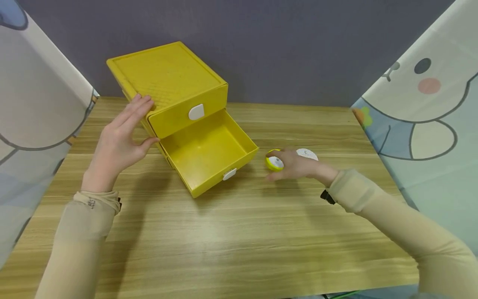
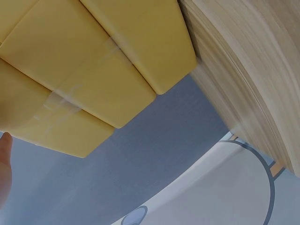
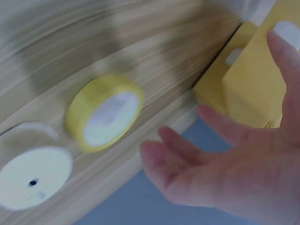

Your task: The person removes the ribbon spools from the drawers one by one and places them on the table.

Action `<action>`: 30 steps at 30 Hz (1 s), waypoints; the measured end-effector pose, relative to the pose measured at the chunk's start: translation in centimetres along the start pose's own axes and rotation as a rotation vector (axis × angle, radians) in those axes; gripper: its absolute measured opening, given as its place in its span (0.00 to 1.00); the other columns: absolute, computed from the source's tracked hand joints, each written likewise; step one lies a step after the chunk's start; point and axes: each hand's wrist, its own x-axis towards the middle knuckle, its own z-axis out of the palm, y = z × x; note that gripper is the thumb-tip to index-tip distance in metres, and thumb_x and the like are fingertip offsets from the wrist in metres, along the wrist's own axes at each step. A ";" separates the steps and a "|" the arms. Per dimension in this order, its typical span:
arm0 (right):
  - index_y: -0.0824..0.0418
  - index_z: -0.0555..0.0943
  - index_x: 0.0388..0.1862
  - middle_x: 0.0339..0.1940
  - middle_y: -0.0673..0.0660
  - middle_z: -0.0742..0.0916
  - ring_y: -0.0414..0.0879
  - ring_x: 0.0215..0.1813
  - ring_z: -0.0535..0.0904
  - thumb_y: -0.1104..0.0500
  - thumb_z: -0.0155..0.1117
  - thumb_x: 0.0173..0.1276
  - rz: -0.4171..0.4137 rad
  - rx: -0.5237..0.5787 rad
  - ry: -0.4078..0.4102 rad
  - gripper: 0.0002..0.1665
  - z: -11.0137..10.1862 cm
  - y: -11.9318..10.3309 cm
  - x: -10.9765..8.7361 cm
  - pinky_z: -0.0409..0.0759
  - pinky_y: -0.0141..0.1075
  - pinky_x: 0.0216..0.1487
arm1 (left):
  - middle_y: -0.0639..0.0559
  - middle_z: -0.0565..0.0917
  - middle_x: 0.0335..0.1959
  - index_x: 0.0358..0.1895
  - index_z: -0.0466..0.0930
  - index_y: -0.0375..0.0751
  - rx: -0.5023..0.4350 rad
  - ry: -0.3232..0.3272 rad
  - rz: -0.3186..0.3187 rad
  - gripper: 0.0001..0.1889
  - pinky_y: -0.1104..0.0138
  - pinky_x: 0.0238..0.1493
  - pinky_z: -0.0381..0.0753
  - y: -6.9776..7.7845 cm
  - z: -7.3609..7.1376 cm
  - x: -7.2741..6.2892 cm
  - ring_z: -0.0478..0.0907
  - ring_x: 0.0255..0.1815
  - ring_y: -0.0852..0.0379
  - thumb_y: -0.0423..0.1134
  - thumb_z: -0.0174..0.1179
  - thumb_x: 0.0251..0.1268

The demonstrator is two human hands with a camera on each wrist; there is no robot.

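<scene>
My left hand [image 1: 121, 141] rests against the near left corner of a yellow drawer unit [image 1: 168, 77], fingers laid along its top edge and thumb at the front corner. The lower drawer [image 1: 205, 153] is pulled out and shows a bare inside. My right hand [image 1: 295, 164] hovers over the table to the right, fingers spread and nothing between them. Beside its fingertips lies a yellow roll with a white face [image 3: 105, 115], which looks like tape. A white spool with a small centre hole [image 3: 35, 178] lies close by, partly hidden by the hand in the head view.
The upper drawer, with a white handle [image 1: 196, 112], is closed. A wooden table [image 1: 224, 249] carries everything. Behind it rises a dark grey panel [image 1: 291, 50], and printed cloths [image 1: 429, 124] hang at both sides.
</scene>
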 end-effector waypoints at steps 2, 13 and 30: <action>0.61 0.63 0.71 0.70 0.70 0.69 0.65 0.72 0.62 0.41 0.66 0.61 -0.030 0.036 -0.047 0.46 0.2 -0.6 -0.1 0.67 0.59 0.71 | 0.45 0.70 0.70 0.68 0.67 0.37 0.020 -0.019 0.004 0.44 0.63 0.71 0.71 0.0 0.0 0.0 0.62 0.75 0.51 0.22 0.73 0.40; 0.60 0.71 0.66 0.57 0.59 0.83 0.51 0.59 0.79 0.42 0.59 0.68 -0.141 0.270 -0.197 0.34 1.9 -3.8 1.7 0.79 0.45 0.63 | 0.45 0.72 0.68 0.66 0.70 0.37 -0.018 0.030 0.015 0.45 0.69 0.73 0.68 -0.1 0.2 0.1 0.64 0.74 0.51 0.21 0.74 0.35; 0.65 0.81 0.53 0.52 0.64 0.86 0.57 0.56 0.82 0.45 0.56 0.71 -0.022 0.467 -0.180 0.26 3.5 -6.3 3.5 0.80 0.51 0.63 | 0.45 0.70 0.70 0.69 0.66 0.37 0.039 -0.023 0.020 0.44 0.68 0.73 0.68 -0.1 0.0 0.1 0.61 0.75 0.52 0.23 0.73 0.41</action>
